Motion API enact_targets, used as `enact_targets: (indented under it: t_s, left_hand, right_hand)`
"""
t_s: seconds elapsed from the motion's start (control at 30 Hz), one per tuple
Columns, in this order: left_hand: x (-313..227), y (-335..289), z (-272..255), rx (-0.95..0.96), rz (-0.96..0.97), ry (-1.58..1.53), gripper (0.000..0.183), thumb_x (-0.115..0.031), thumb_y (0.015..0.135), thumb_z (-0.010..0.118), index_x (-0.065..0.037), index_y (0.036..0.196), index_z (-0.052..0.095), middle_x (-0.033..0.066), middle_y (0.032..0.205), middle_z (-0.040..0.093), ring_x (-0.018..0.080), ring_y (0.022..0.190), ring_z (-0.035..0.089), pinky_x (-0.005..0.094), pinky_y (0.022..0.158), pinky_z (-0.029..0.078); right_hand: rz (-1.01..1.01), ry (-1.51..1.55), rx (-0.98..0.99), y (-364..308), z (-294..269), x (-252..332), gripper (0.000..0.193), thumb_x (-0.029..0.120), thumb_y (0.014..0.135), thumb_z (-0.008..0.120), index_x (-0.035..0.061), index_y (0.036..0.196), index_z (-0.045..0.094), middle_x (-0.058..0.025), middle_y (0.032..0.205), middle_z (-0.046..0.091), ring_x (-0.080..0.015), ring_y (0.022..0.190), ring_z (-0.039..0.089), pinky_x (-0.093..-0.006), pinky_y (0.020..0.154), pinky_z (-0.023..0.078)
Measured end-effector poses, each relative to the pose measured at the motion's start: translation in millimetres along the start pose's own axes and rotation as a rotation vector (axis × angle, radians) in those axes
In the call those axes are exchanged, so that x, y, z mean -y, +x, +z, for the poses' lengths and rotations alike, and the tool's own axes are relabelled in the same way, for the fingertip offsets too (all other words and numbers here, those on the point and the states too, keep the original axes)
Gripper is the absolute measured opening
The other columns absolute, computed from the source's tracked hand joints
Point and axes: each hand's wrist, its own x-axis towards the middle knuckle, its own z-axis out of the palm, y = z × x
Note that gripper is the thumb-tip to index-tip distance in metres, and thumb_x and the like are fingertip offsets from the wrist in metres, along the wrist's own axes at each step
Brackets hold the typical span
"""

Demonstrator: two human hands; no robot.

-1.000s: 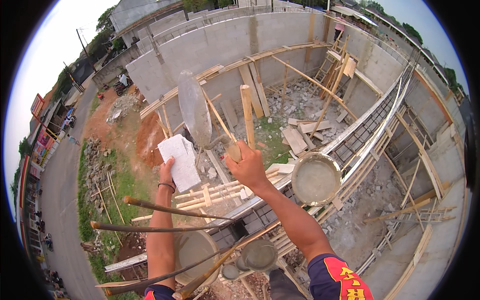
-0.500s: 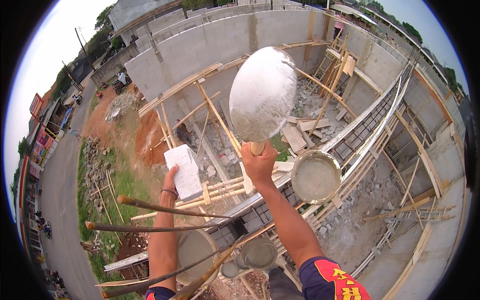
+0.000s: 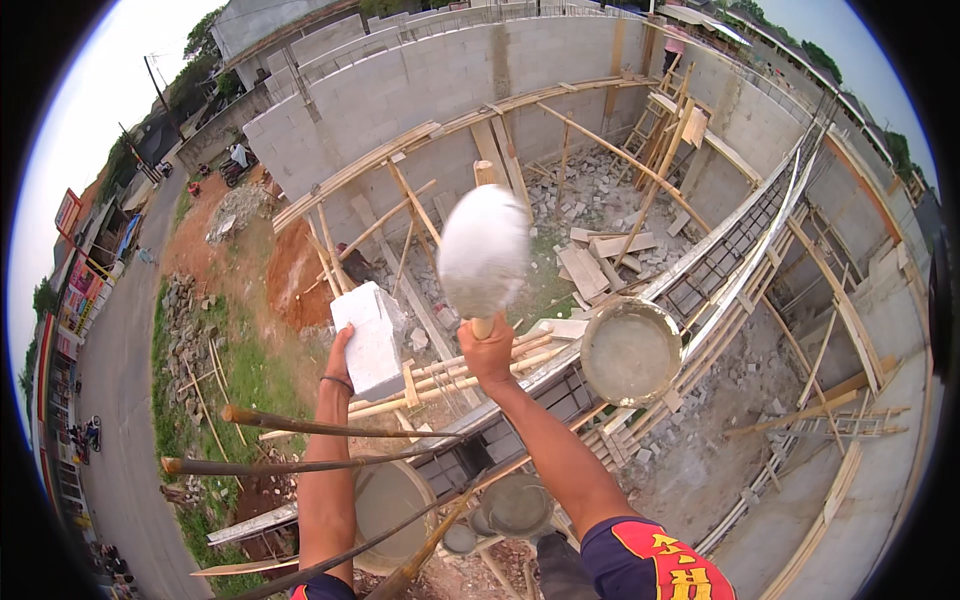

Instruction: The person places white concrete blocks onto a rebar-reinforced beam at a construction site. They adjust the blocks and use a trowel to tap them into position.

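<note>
My left hand (image 3: 341, 352) holds a pale lightweight block (image 3: 368, 340) out in front, its thumb along the block's near side and its other fingers hidden. To the right of it, my right hand (image 3: 486, 352) is closed round the short wooden handle of what looks like a mallet with a thick, rounded white head (image 3: 484, 250). The head is blurred by motion and stands above my fist, apart from the block.
Rusty reinforcing bars (image 3: 310, 463) jut across my left forearm. A round tub of grey mortar (image 3: 630, 352) sits right of my right hand; another tub (image 3: 392, 510) and a bucket (image 3: 516, 505) stand below. Steel cages, bamboo scaffolding (image 3: 650, 180) and block walls (image 3: 420, 80) surround me.
My right hand has moved left and slightly down. The mallet head looks smaller, has swung away from the camera and left, nearer the block. The block in my left hand has hardly moved.
</note>
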Motion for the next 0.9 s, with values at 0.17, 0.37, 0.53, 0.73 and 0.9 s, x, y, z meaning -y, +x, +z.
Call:
enact_targets:
  t_s: [0.17, 0.37, 0.53, 0.73, 0.9]
  left_hand:
    - [-5, 4, 7, -0.004, 0.012, -0.047, 0.065, -0.039, 0.084, 0.068, -0.003, 0.134, 0.049, 0.0143, 0.118, 0.066, 0.0285, 0.104, 0.066, 0.0426, 0.091, 0.055]
    - [-8, -18, -8, 0.009, 0.019, -0.071, 0.066, -0.039, 0.083, 0.068, -0.002, 0.135, 0.049, 0.0151, 0.118, 0.065, 0.0291, 0.103, 0.067, 0.0429, 0.092, 0.055]
    - [-24, -33, -2, -0.008, 0.149, 0.012, 0.067, -0.041, 0.083, 0.067, -0.002, 0.135, 0.050, 0.0145, 0.118, 0.066, 0.0281, 0.103, 0.066, 0.0407, 0.092, 0.054]
    - [-25, -121, -45, -0.158, 0.205, -0.175, 0.065, -0.047, 0.088, 0.060, -0.004, 0.135, 0.048, 0.0141, 0.119, 0.064, 0.0291, 0.103, 0.066, 0.0418, 0.091, 0.054]
    - [-36, -263, -45, -0.292, 0.376, -0.192, 0.068, -0.046, 0.088, 0.060, -0.003, 0.139, 0.043, 0.0145, 0.125, 0.061, 0.0296, 0.107, 0.064, 0.0430, 0.092, 0.054]
  right_hand:
    - [0.091, -0.721, 0.301, -16, -23, -74, 0.021, 0.017, 0.079, 0.067, -0.0001, 0.091, 0.063, -0.0204, 0.081, 0.070, -0.0366, 0.071, 0.070, -0.0424, 0.064, 0.053]
    - [0.050, 0.004, 0.004, -9, -3, 34, 0.027, 0.018, 0.079, 0.066, -0.0020, 0.097, 0.065, -0.0248, 0.086, 0.070, -0.0397, 0.080, 0.070, -0.0536, 0.074, 0.053]
    - [0.354, -0.931, 0.509, -18, -40, -41, 0.029, 0.020, 0.080, 0.071, -0.0025, 0.097, 0.067, -0.0279, 0.098, 0.068, -0.0413, 0.096, 0.068, -0.0491, 0.083, 0.055]
    - [0.512, -0.725, 0.583, -98, -155, -22, 0.046, 0.025, 0.082, 0.072, -0.0023, 0.111, 0.049, -0.0208, 0.084, 0.065, -0.0300, 0.063, 0.064, -0.0427, 0.055, 0.051]
    - [1.158, -0.403, 0.393, -158, -232, -34, 0.028, 0.015, 0.088, 0.068, -0.0026, 0.103, 0.052, -0.0092, 0.071, 0.057, -0.0138, 0.047, 0.050, -0.0296, 0.037, 0.038]
